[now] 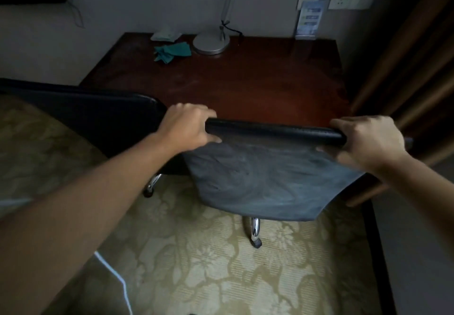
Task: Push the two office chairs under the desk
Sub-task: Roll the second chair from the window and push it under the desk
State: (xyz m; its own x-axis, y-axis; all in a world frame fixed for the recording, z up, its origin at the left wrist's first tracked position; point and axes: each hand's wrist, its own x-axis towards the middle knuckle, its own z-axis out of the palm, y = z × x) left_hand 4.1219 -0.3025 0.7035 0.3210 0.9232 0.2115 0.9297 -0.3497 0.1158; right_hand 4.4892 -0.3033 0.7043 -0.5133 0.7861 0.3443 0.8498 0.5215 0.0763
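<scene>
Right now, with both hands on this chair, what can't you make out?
Head view only:
- Seat and most of the base of the near chair: hidden by its backrest.
- Second chair: cut off at the left edge, its seat unseen.
- Space under the desk: blocked by the desktop.
- Fingertips of left hand and right hand: curled behind the top rail.
- Card: print too small.

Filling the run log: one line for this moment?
left hand: grips chair backrest top | right hand: same | desk: chair pushed against edge
</scene>
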